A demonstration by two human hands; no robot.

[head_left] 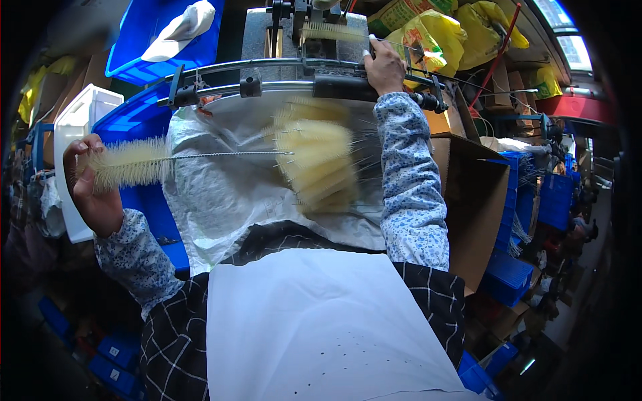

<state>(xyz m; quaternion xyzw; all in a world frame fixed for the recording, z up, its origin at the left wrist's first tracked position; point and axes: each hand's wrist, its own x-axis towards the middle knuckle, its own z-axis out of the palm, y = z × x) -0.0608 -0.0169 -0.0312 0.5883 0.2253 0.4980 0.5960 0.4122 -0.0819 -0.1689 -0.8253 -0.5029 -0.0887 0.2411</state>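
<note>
My left hand (pixel 93 184) is closed around the bristled end of a cream bottle brush (pixel 137 162). Its twisted wire stem runs rightward over my lap to a blurred heap of similar brushes (pixel 317 157) on a pale sheet (pixel 214 200). At the machine's rail, my right hand (pixel 386 70) has its fingers closed at the right end of another cream brush (pixel 332 31). That brush lies level across the machine (pixel 294 70), and a thin wire continues past my fingers to the right. My palm hides part of the grip.
Blue bins (pixel 124 53) stand at the upper left, one with a white cloth in it, beside a white tray (pixel 87 110). An open cardboard box (pixel 468 200) is right of my forearm. Yellow bags (pixel 435 40) lie behind the machine. Blue crates (pixel 508 274) line the right.
</note>
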